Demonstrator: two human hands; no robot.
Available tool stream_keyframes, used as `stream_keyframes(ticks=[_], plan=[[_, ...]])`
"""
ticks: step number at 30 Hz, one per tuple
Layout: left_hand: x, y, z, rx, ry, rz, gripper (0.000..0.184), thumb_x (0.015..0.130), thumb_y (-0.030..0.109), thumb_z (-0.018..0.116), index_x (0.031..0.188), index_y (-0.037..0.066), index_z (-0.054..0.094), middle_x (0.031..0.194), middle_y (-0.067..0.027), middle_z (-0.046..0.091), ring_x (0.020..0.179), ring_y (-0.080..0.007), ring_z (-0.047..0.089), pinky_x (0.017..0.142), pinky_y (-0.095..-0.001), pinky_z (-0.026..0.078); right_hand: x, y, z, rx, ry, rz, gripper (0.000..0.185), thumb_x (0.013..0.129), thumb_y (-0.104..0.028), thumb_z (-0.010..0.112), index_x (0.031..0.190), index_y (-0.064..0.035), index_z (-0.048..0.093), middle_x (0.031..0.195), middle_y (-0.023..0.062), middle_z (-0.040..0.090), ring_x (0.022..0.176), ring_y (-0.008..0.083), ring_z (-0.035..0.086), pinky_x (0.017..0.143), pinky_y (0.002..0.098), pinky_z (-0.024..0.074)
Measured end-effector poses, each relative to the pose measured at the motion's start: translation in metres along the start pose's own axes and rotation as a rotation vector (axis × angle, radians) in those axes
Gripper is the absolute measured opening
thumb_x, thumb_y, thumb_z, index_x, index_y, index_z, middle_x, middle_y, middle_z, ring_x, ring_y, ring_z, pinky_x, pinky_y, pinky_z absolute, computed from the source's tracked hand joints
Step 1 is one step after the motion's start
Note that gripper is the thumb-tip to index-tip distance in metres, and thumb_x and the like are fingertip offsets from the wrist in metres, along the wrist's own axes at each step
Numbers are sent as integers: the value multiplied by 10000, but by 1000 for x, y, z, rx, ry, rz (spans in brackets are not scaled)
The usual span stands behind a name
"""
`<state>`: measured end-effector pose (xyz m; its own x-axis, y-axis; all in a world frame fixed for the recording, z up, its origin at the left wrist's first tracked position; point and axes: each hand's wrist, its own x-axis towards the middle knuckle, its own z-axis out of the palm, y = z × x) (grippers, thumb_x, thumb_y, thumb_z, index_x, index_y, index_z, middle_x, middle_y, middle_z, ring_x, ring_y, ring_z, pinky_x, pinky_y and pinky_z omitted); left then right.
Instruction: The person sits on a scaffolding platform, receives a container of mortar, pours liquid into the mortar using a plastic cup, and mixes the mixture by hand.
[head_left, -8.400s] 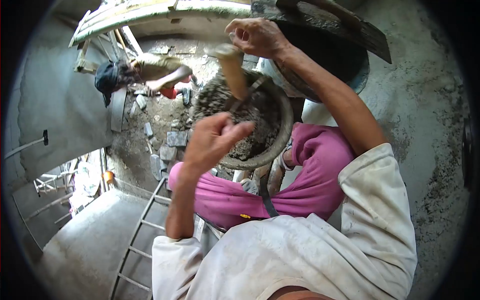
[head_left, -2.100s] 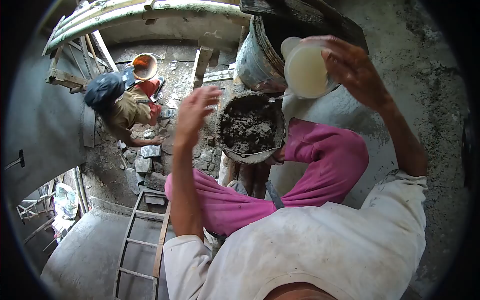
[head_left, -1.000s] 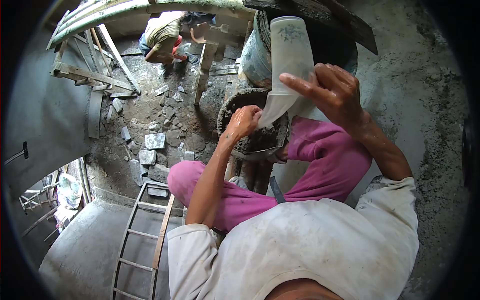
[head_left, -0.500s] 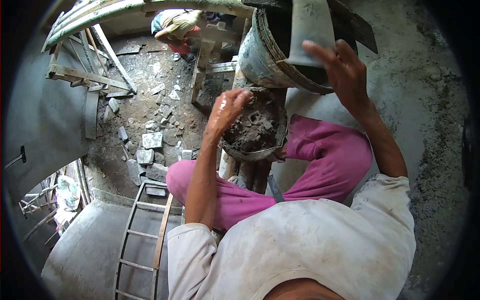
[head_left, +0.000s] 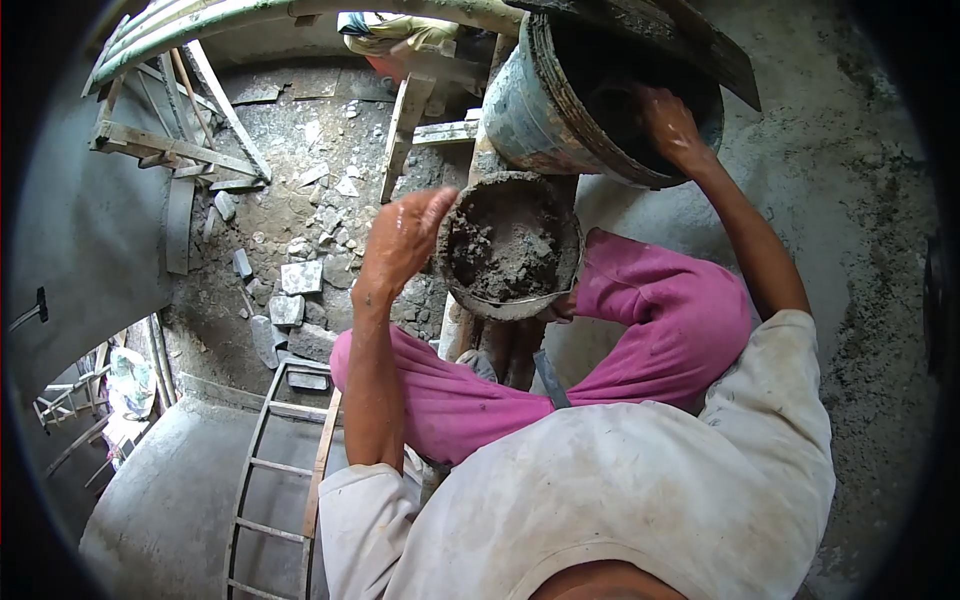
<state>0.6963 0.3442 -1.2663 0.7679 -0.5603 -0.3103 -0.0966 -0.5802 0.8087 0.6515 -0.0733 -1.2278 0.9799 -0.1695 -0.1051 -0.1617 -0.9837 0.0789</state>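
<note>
My left hand [head_left: 402,238] is just left of a small pail [head_left: 510,308] of grey mortar [head_left: 520,255], with a finger stretched toward its rim. Nothing shows in that hand, and its other fingers are partly hidden. Its wet skin shines. My right hand [head_left: 672,125] reaches inside a large tilted bucket [head_left: 545,110] crusted along the rim. Its fingers are curled, but shadow hides what they hold. A pale cup-like container seen earlier cannot be made out now.
A dark board [head_left: 715,55] crosses above the large bucket. Another person [head_left: 400,40] bends at the back beside a wooden trestle [head_left: 408,130]. Broken blocks [head_left: 302,277] litter the floor at left. A ladder [head_left: 275,465] stands at lower left.
My right hand has gone down into the large bucket, and the pale container has dropped out of sight. My left hand has moved left from over the pail. The other person has shifted.
</note>
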Motion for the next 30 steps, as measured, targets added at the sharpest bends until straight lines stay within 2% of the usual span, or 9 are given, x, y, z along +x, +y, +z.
stream_keyframes(ticks=[2, 6, 9, 14, 17, 20, 26, 27, 30], plan=[[-1, 4, -7, -18, 113, 26, 433, 998, 460, 520, 1327, 188, 595, 1093, -166, 712, 977, -304, 704, 799, -411, 569, 15, 42, 47, -196, 106, -240, 400, 933, -155, 504, 1330, -166, 554, 1198, 239, 632, 1074, 428, 625, 875, 503, 538], [3, -10, -16, -77, 264, 156, 320, 940, 252, 664, 1252, 191, 630, 1035, -126, 730, 965, -231, 709, 776, -356, 578, 43, 12, 41, 0, -95, -120, 439, 930, -144, 499, 1368, -163, 521, 1289, 234, 580, 1214, 406, 545, 946, 506, 511], [0, -7, -18, -115, 148, 87, 122, 901, 188, 700, 1006, 131, 726, 945, -86, 743, 925, -192, 710, 765, -359, 570, 43, 20, 96, -308, 63, -325, 454, 925, -133, 494, 1376, -180, 525, 1241, 221, 608, 1196, 389, 561, 951, 498, 512], [-8, 8, -7, 28, 48, 147, 117, 914, 187, 688, 959, 94, 741, 990, -110, 742, 883, -216, 716, 760, -367, 558, 60, 94, 129, 201, 127, -557, 502, 926, -83, 486, 1427, -67, 463, 1213, 217, 627, 891, 283, 661, 721, 382, 572], [-6, 8, 7, -67, 44, 211, 119, 908, 162, 690, 985, 82, 733, 997, -116, 739, 878, -242, 719, 771, -363, 560, 14, 12, -34, 1030, -354, 202, 494, 945, -157, 537, 1423, -66, 449, 1048, 98, 652, 734, 170, 639, 609, 322, 545], [-3, 14, 18, -139, -27, 235, 131, 889, 108, 696, 1016, 89, 720, 989, -109, 738, 895, -258, 723, 800, -343, 565, -18, -2, -82, 1252, -251, 266, 480, 997, -181, 516, 1459, -84, 430, 1037, 37, 619, 678, 49, 555, 508, 181, 453], [4, 21, 57, -32, -335, 344, 192, 904, 262, 694, 1012, 107, 733, 899, -135, 725, 861, -325, 702, 749, -389, 550, -80, -58, -150, 1255, 3, 239, 443, 1018, -180, 506, 1455, -130, 448, 977, 21, 593, 616, 43, 537, 468, 172, 435], [7, 41, 49, 199, -452, 146, 233, 941, 305, 646, 1048, 118, 736, 930, -157, 718, 873, -365, 684, 747, -411, 545, -86, -68, -157, 1252, 10, 241, 443, 1018, -180, 506, 1455, -130, 448, 977, 21, 593, 616, 43, 537, 468, 172, 435], [3, 40, 64, -18, -304, 243, 300, 982, 296, 594, 1186, 95, 684, 973, -188, 712, 888, -319, 707, 769, -382, 541, -98, -95, -166, 1154, 11, 148, 418, 1030, -164, 469, 1447, -141, 466, 936, 6, 563, 614, 35, 526, 483, 171, 438]])
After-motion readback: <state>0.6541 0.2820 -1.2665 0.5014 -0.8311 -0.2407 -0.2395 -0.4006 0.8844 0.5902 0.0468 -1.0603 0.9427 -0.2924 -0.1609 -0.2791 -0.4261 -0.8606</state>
